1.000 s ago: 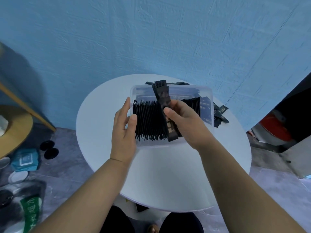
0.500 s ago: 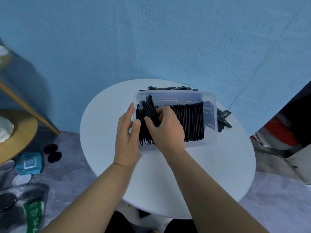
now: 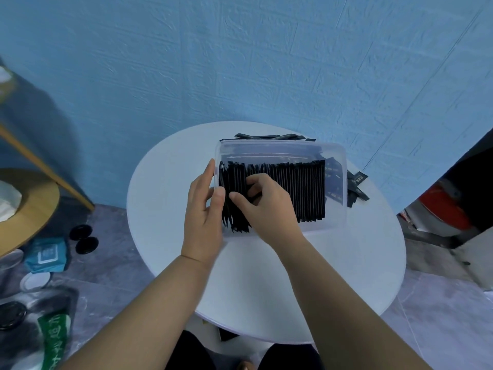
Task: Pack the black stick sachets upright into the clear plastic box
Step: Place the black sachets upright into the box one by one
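Inside one clear box, right hand pinches packed sachets; left hand grips its wall.

Head-worn wide-angle view, facing forward and down, close over white table
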`<state>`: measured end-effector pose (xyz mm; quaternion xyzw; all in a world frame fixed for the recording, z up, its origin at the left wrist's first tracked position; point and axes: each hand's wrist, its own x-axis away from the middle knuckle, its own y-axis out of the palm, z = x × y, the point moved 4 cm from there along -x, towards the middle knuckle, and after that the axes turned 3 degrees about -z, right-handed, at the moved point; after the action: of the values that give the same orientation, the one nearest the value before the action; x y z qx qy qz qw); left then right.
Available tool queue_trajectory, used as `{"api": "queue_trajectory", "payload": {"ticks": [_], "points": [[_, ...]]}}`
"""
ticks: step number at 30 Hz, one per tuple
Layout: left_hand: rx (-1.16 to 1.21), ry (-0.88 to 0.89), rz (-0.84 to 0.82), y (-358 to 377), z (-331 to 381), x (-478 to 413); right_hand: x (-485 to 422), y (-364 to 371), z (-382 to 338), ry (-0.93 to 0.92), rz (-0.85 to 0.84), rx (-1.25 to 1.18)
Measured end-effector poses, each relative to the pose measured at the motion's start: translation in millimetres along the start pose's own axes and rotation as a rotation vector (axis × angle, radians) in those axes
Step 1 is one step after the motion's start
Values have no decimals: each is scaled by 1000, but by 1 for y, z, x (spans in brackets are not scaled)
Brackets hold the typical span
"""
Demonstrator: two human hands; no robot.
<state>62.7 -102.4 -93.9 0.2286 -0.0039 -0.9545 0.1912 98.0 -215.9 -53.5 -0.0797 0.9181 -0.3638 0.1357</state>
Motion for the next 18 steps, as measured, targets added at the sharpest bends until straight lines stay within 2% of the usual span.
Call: {"api": "queue_trajectory", "payload": {"ticks": [4,10,12,15,18], "points": [[-20,25,-10,0,0,0,1,-1,3,8,-66,-57],[-25,29,-64,0,-3,2,7,5,8,-63,71,-221],[-5,10,-83,0,-5,2,10,7,11,-49,50,-243],[18,-20,-101,1,-5,3,9,7,13,6,-22,-195],[-1,-15,-120,3,-1,5,12,7,11,-7,-20,-120]]}}
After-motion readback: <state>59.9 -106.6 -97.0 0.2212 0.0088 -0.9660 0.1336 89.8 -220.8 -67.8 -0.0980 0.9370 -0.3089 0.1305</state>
